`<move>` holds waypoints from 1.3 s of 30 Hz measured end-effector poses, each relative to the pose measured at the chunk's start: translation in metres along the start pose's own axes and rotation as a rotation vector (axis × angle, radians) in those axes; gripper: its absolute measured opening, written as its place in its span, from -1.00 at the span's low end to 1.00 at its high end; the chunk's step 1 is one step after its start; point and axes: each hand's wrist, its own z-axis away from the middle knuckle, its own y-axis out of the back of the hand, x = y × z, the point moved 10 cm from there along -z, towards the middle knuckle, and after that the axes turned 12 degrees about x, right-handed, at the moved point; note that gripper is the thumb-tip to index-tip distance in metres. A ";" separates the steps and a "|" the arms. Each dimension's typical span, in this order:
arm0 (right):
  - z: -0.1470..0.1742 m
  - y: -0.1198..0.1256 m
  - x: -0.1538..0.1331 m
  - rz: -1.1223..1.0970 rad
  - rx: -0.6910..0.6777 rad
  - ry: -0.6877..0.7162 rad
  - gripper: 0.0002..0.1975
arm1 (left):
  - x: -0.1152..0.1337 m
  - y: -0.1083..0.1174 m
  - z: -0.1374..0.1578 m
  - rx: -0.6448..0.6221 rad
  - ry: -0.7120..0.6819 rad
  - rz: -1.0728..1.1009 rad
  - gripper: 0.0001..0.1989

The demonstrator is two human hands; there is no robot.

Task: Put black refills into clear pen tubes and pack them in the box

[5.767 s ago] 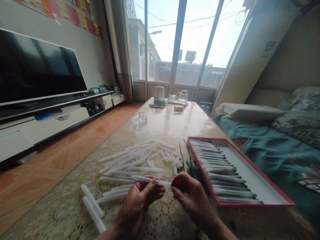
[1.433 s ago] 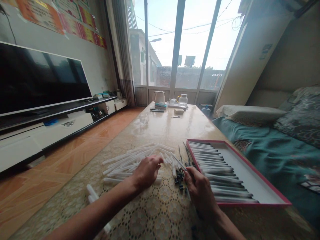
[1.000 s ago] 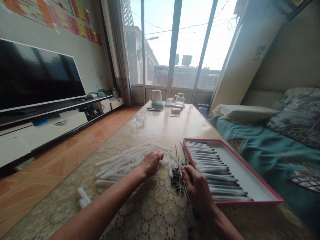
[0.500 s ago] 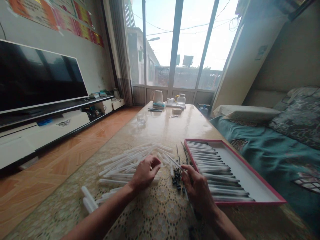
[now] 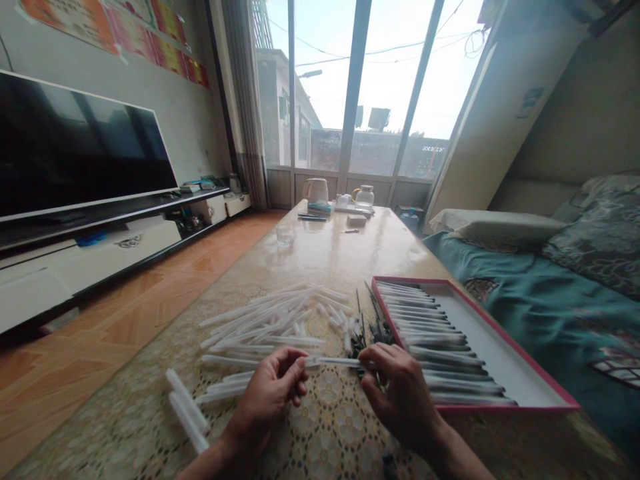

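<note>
Between my two hands lies a slim, pale pen barrel [image 5: 337,362], held level above the table. My left hand [image 5: 273,390] pinches its left end, where a small clear piece shows at the fingertips. Around the right end my right hand [image 5: 400,383] is closed, its fingers hiding that end. Beyond my left hand is a pile of white translucent tubes [image 5: 265,320]. Small black pieces like pen caps [image 5: 358,343] and thin dark refill-like rods [image 5: 375,313] lie just past my right hand. Small clear pieces [image 5: 330,313] are scattered between the piles.
At the right a pink-rimmed box [image 5: 520,363] holds a row of dark-ended pens [image 5: 440,333]. Two thick tubes [image 5: 187,407] lie at the near left. A drinking glass [image 5: 285,235], a kettle [image 5: 316,191] and a glass jug [image 5: 365,197] stand farther along the table [image 5: 345,260].
My hands have come nearer to me and now meet at the barrel, which has swung from slanted to level. The left fingers have gone from the small pieces to its left end.
</note>
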 end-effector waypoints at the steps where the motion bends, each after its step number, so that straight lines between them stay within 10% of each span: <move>1: 0.000 -0.001 0.000 0.002 -0.007 0.001 -0.86 | -0.001 0.000 -0.001 -0.008 0.012 0.000 -0.66; 15: 0.007 -0.010 0.002 -0.049 -0.046 -0.009 -0.84 | -0.013 -0.005 -0.006 -0.110 0.058 0.017 -0.66; 26: 0.010 -0.028 -0.021 0.172 -0.204 0.272 -0.92 | -0.011 -0.018 -0.001 -0.245 0.020 0.032 -0.72; 39: 0.012 -0.027 -0.004 -0.151 -0.321 -0.012 -0.79 | 0.013 -0.026 0.026 -0.216 -0.150 -0.016 -0.82</move>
